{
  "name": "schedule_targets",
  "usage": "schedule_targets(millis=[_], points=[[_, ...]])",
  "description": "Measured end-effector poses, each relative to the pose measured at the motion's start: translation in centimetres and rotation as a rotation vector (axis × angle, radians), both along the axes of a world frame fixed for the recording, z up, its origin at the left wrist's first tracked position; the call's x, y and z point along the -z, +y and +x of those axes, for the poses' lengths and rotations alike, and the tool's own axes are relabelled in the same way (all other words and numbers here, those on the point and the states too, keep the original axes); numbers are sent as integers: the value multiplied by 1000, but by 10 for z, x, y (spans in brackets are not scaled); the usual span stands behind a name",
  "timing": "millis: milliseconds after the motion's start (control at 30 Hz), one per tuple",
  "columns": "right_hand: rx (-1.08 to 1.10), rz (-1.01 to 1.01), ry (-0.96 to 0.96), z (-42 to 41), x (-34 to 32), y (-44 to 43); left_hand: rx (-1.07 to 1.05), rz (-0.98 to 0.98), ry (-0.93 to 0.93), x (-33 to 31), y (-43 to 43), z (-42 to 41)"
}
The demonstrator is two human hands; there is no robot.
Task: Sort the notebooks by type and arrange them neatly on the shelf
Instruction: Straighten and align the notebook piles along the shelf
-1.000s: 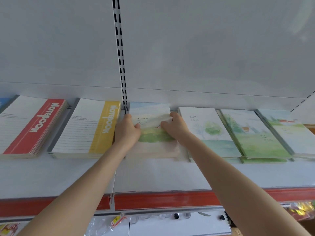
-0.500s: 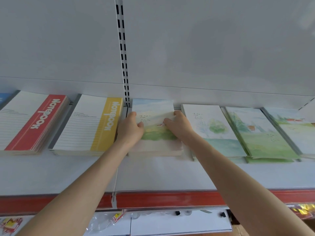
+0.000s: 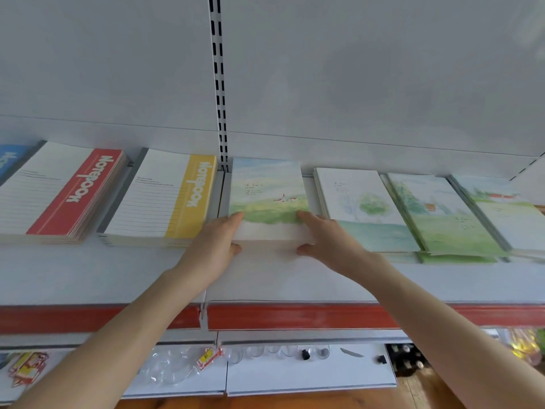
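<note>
A stack of watercolour-cover notebooks (image 3: 267, 190) with a green meadow and a small church lies flat in the middle of the white shelf (image 3: 88, 276). My left hand (image 3: 216, 246) clasps its near left corner, fingers on top and thumb at the front edge. My right hand (image 3: 327, 240) clasps the near right corner the same way. To the left lie a yellow-striped "Notebook" stack (image 3: 165, 199) and a red-striped one (image 3: 62, 190). To the right lie three more watercolour stacks: a tree cover (image 3: 362, 208), a green landscape (image 3: 442, 216) and a red-roof cover (image 3: 507, 214).
A blue-striped notebook (image 3: 8, 157) shows at the far left edge. A slotted upright (image 3: 218, 78) runs up the white back panel. The shelf has a red front strip (image 3: 295, 317). Below it, a lower shelf holds clear plastic packets (image 3: 174, 367) and small items.
Both hands slid from the middle of the meadow-cover stack back to its near corners, uncovering the cover. The stack now sits square against the back panel.
</note>
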State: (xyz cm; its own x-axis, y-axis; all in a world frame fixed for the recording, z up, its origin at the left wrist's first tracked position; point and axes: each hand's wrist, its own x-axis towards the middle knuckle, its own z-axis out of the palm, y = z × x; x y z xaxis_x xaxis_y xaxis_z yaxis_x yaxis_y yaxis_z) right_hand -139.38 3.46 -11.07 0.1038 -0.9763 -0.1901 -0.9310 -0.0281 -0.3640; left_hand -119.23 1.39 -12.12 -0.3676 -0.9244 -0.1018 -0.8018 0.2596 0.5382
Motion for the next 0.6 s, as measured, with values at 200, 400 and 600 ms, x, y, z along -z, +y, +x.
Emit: schedule_targets(millis=[200,400,600], points=[[21,-20,-34,-2,2,-1,-21,-42,10,3,0,-2],[27,31,-69,-4,-7,1,-20,-23,26,-3,-2,4],[70,6,-77,-5,-7,2,-71,-58,47,-2,3,4]])
